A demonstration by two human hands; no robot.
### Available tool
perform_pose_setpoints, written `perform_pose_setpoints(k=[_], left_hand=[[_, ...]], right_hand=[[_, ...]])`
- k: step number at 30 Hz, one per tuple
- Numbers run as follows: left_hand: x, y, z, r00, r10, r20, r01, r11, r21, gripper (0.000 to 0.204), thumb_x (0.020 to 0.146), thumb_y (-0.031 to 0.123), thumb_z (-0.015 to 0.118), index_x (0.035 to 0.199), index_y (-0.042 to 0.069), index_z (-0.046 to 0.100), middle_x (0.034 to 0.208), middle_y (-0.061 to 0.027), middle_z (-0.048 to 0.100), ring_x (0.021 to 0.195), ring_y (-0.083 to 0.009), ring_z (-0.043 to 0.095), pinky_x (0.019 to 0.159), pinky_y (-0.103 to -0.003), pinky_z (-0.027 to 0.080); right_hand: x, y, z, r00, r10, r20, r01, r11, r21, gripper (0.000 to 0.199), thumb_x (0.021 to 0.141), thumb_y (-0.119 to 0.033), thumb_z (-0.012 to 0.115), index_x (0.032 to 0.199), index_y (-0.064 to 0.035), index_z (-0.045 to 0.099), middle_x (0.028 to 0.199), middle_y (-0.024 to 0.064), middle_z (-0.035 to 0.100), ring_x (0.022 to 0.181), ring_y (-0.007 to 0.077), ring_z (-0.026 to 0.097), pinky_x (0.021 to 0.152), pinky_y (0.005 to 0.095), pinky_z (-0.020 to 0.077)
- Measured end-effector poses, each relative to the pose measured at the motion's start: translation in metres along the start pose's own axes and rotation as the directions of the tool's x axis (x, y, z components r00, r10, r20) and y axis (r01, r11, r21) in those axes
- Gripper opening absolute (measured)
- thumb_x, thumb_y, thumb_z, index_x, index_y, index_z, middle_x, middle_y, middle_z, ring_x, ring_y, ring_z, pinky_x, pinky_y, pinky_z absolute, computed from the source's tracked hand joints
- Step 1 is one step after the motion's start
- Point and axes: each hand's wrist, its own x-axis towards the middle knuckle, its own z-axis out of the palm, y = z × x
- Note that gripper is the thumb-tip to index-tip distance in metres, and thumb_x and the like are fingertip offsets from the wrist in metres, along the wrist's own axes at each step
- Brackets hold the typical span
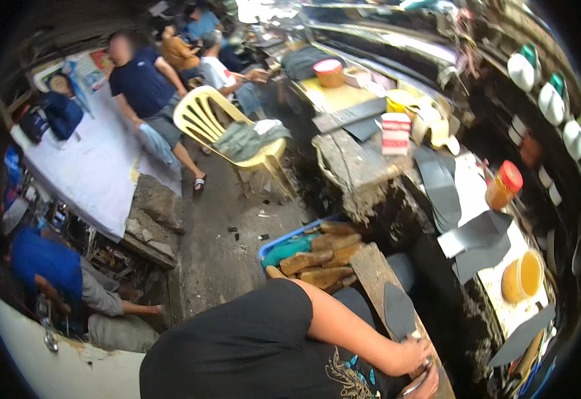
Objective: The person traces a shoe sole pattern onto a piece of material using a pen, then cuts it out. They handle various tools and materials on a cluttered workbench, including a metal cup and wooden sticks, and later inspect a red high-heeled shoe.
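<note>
A dark grey, sole-shaped sheet [398,310] lies on a worn wooden board [378,274] in front of me. My left hand [415,352] is closed at the narrow lower end of this sole, its fingers bent over the board. Just below it, my right hand [425,384] is closed too, with its fingertips close to the left hand. Whatever the right hand grips is too small and hidden to name. A pale sliver shows beside the left thumb.
A blue crate [264,251] of wooden shoe lasts [317,261] stands beyond the board. The bench at right carries grey cut sheets [438,186], an orange-brown tub [522,278] and a red-lidded jar [504,185]. A yellow chair [200,110] and several people are farther off.
</note>
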Motion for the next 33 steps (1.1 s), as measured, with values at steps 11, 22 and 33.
perform_pose_setpoints(k=[11,22,33], left_hand=[[-0.027,-0.011,-0.031,0.995,0.079,0.054,-0.082,0.995,0.053,0.054,0.098,0.024,0.062,0.148,0.004,0.059,0.129,-0.0165,0.058,0.118,-0.0323,0.057,0.089,-0.053,0.058],[-0.028,-0.017,-0.043,0.991,0.098,0.086,-0.104,0.992,0.076,0.064,0.094,0.021,0.066,0.155,0.005,0.053,0.129,-0.0191,0.056,0.122,-0.0341,0.056,0.096,-0.049,0.060],[-0.029,-0.015,-0.040,0.993,0.096,0.062,-0.101,0.991,0.084,0.062,0.094,0.020,0.067,0.153,0.002,0.054,0.127,-0.0214,0.056,0.120,-0.0355,0.057,0.097,-0.050,0.060]], right_hand=[[0.022,0.020,-0.021,0.724,0.579,0.375,-0.676,0.487,0.554,0.016,0.107,-0.016,0.066,0.111,-0.0013,0.068,0.093,0.0048,0.074,0.090,0.0107,0.069,0.081,0.0282,0.0546],[0.032,0.018,-0.019,0.744,0.568,0.353,-0.668,0.602,0.438,0.017,0.106,-0.019,0.069,0.108,-0.0019,0.071,0.091,0.0054,0.077,0.085,0.0108,0.071,0.080,0.0282,0.0560],[0.037,0.017,-0.020,0.748,0.544,0.381,-0.662,0.650,0.373,0.020,0.105,-0.019,0.069,0.104,0.0006,0.071,0.088,0.0060,0.075,0.083,0.0126,0.071,0.078,0.0298,0.0571]])
